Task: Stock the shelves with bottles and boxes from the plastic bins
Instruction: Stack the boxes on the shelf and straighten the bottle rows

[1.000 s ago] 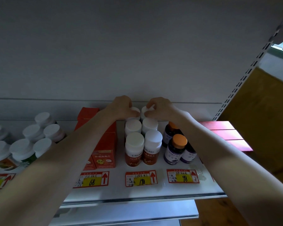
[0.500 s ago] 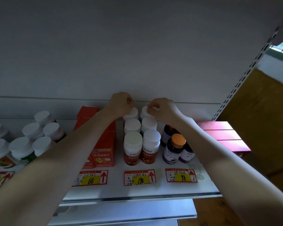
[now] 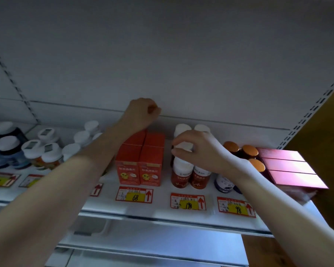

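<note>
Two grips: both are raised at the shelf.
Left grip: clenched above the orange boxes; its fingertips are hidden and nothing is seen held.
Right grip: a white-capped bottle in the second row is pinched by its cap.
Hidden: that bottle's body is covered by the front bottles.
Cut off: the orange-capped bottles are partly covered by the right forearm.

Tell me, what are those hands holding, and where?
The right hand pinches a white-capped brown plastic bottle by its cap. The left hand, curled into a fist, holds nothing visible.
</note>
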### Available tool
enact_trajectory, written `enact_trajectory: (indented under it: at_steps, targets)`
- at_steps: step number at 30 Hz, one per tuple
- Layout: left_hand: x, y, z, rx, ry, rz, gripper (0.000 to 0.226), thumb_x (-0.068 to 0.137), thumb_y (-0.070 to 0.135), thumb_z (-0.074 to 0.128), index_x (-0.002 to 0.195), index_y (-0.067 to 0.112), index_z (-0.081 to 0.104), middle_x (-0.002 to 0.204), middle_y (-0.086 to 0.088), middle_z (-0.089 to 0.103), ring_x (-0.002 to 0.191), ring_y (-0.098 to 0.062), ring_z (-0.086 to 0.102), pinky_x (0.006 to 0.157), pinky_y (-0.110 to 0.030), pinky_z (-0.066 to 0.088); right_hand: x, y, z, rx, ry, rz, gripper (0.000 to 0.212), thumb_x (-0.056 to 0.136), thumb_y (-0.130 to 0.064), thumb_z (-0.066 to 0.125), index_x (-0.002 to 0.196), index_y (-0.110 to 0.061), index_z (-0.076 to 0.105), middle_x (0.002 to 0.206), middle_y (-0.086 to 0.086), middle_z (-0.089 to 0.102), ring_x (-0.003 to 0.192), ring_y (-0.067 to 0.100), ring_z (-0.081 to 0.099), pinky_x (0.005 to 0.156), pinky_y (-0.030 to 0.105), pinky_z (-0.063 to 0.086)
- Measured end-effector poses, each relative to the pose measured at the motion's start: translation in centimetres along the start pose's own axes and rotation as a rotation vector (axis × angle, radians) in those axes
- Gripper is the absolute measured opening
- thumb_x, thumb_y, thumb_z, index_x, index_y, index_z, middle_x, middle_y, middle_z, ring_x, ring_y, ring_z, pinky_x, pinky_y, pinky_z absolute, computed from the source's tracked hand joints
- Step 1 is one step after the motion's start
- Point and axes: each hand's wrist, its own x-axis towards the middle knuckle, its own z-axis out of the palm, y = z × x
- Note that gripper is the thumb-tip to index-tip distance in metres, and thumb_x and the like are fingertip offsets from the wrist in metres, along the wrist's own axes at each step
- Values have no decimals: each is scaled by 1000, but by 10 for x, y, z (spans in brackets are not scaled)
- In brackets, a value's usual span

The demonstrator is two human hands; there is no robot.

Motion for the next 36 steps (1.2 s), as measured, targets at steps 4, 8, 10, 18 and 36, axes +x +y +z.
enact_trajectory:
  at_steps: [4, 8, 10, 18, 36]
  targets:
    - [-29, -25, -25, -22, -9, 7, 26, 93, 20, 53, 106, 2, 66, 110, -13, 66, 102, -25, 59, 76, -16, 33, 10, -26, 17, -133, -79, -72, 33, 88, -32, 61, 117, -17, 61, 118, -3, 61, 101, 8, 55, 88, 21, 40]
    - [-54, -48, -38, -6, -54, 89, 37, 91, 37, 52, 99, 5, 68, 96, -11, 69, 89, -27, 63, 74, -23, 39, 19, -39, 36, -225, -130, -6, 40, 86, -36, 61, 122, -19, 56, 121, -2, 57, 108, 13, 54, 91, 30, 43]
    - [-67, -56, -43, -25, -104, 168, 57, 82, 53, 40, 92, 6, 69, 87, -10, 69, 80, -26, 63, 73, -31, 47, 23, -46, 46, -275, -160, 78, 42, 86, -38, 60, 125, -24, 52, 121, 0, 53, 111, 19, 52, 89, 38, 47]
    - [-101, -74, -33, 18, -304, 233, 52, 81, 53, 61, 123, 24, 57, 114, -3, 52, 107, -16, 49, 70, -19, 24, 21, -58, 72, -313, -189, 325, 44, 93, -19, 52, 136, -25, 44, 130, 9, 45, 118, 28, 49, 95, 35, 43]
    - [-83, -77, -28, -93, -85, 218, 34, 96, 26, 44, 106, -2, 61, 85, -16, 66, 74, -29, 61, 63, -29, 39, 44, -40, 56, -188, 12, 302, 23, 97, -18, 41, 110, -8, 58, 101, 5, 65, 94, 22, 61, 76, 29, 46]
